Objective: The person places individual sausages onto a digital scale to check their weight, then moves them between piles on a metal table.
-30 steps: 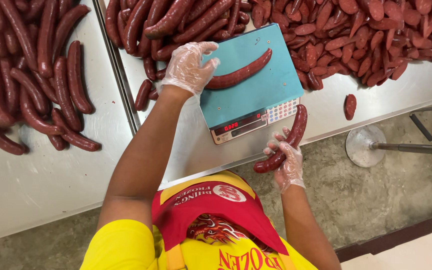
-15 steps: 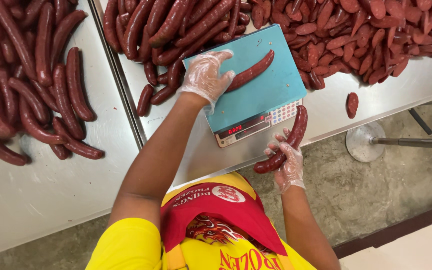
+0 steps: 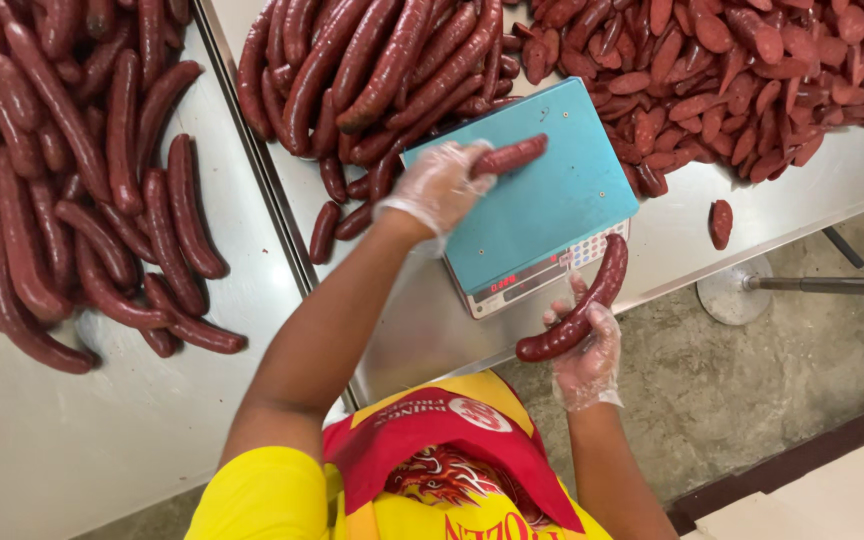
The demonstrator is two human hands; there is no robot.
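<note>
The left hand (image 3: 439,185), in a thin clear glove, reaches to the upper middle of the frame, arm stretched, fingers curled shut. The gloved right hand (image 3: 584,345) sits lower right, palm up, fingers cupped.

Left hand (image 3: 439,185) and right hand (image 3: 586,352): thin clear plastic gloves, crinkled, faintly glossy.
Sausage in the left hand (image 3: 508,156) and long sausage in the right hand (image 3: 577,317): dark red casing, smooth, slight sheen.
Scale platform (image 3: 552,205): teal plastic, matt, smooth. Scale front panel (image 3: 542,277): pale plastic.
Table (image 3: 422,340): brushed metal, dull grey reflections. Second table at 9 o'clock (image 3: 102,430): same metal finish.
Sausage heap at 12 o'clock (image 3: 372,70): glossy casings. Cut pieces at 1 o'clock (image 3: 742,70): duller red, rougher faces.
Floor at 4 o'clock (image 3: 752,380): rough mottled concrete.
Shirt (image 3: 262,495): yellow cloth, matt. Apron (image 3: 442,440): red cloth, printed.
</note>
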